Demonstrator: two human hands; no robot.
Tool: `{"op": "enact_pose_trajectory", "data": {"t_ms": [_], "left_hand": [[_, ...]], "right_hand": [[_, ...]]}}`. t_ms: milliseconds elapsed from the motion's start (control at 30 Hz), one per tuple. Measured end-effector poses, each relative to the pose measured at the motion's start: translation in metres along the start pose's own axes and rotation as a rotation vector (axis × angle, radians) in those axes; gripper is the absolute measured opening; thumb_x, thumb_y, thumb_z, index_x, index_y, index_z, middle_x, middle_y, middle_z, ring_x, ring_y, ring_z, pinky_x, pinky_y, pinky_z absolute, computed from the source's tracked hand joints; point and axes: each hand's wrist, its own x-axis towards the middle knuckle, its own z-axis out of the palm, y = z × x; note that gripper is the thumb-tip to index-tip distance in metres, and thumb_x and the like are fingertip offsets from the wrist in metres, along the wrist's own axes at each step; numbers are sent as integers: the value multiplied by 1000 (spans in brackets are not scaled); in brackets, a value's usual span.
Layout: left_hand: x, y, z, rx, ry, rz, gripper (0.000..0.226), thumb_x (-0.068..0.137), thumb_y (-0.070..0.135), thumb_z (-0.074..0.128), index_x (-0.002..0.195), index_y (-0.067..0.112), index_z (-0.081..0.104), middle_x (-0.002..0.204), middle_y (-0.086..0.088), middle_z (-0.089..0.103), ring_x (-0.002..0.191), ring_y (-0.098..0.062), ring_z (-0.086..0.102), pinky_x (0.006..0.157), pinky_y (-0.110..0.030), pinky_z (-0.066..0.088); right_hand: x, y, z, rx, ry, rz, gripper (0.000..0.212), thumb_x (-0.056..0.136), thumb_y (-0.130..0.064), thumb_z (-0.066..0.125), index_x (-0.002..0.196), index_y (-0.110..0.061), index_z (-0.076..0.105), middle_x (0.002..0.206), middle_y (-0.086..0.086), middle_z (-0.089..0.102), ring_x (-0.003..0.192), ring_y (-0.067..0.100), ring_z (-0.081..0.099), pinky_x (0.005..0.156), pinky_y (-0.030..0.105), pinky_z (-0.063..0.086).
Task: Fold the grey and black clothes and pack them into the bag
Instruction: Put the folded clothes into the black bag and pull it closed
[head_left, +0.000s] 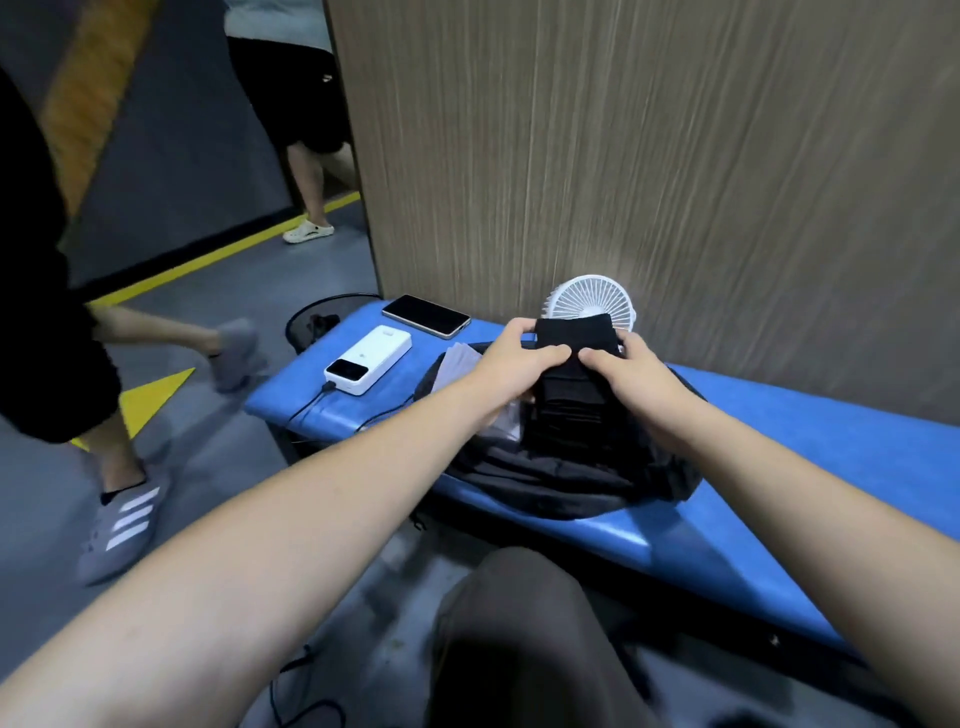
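A black bag (561, 483) lies open on the blue bench (810, 467). Over its opening stands a folded black garment (574, 338), held from both sides. My left hand (514, 358) grips its left edge, thumb on the front. My right hand (628, 374) grips its right edge, fingers wrapped behind. The lower part of the garment sinks into the bag. A folded grey garment (457, 364) shows at the bag's left side, partly tucked inside and partly hidden by my left hand.
A white power bank (370, 359) with a cable, a phone (426, 315) and a small white fan (589, 301) sit on the bench by a wooden panel. A mesh bin (311, 322) stands at the bench's left end. Two people walk on the grey floor at left.
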Motion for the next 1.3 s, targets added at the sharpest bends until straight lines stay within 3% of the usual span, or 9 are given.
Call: {"op": "enact_pose_trajectory", "data": {"t_ms": [67,200,267,367,467,633,733,1033,1300], "left_hand": [[5,-5,8,145,-2,29,59,77,35,77,128,25,50,97,0,67,91,-21,66,83,-37,53],[11,-19,13,299,-20,28,58,87,32,72,138,21,48,91,3,59,88,-16,57,80,-25,42],[13,-23,16,312,-7,15,63,82,42,74,137,23,51,111,-6,63,95,-21,61,80,-26,45],[15,-28,22,324,-11,0,68,76,50,71,136,25,52,132,-19,52,91,-19,59,76,-25,45],[11,-30,32,344,-20,14,67,87,46,67,145,23,44,135,-17,45,107,-24,56,88,-26,43],[10,-30,35,370,-64,-2,60,96,44,58,150,27,37,138,-10,37,114,-17,49,98,-25,39],[6,-27,37,364,-99,-20,61,97,46,56,151,29,34,140,-11,36,128,-22,47,100,-31,42],[-5,-11,122,320,-224,33,63,96,46,57,151,27,34,143,-12,35,132,-23,46,101,-28,42],[-22,6,227,340,-370,78,65,94,50,57,151,28,34,142,-10,34,129,-23,48,106,-34,42]], "right_hand": [[-1,9,-8,-43,-33,17,40,83,-36,69,118,-22,58,115,0,72,105,17,69,99,41,53],[8,32,-10,-113,-74,108,61,69,-49,72,122,-21,59,111,-1,73,102,17,70,98,43,53],[19,40,-13,-192,-79,111,51,72,-55,71,113,-26,63,113,-3,72,107,20,67,99,41,51],[52,74,-26,-259,-89,168,82,54,-80,69,120,-32,63,123,-1,67,118,28,60,102,48,48],[41,71,-32,-263,-68,204,106,44,-87,70,133,-32,56,139,2,54,124,28,55,105,48,46],[18,59,-31,-232,-27,217,78,80,-58,69,144,-24,42,142,2,34,125,23,48,98,33,42],[13,61,-34,-227,-13,207,76,78,-59,70,141,-26,44,139,4,36,119,23,51,101,37,45],[-24,84,-123,-196,22,297,96,53,-73,77,134,-31,49,137,2,55,111,21,64,98,43,54],[-85,102,-225,-242,75,389,83,64,-66,76,129,-23,48,126,-2,63,106,18,68,97,40,54]]}}
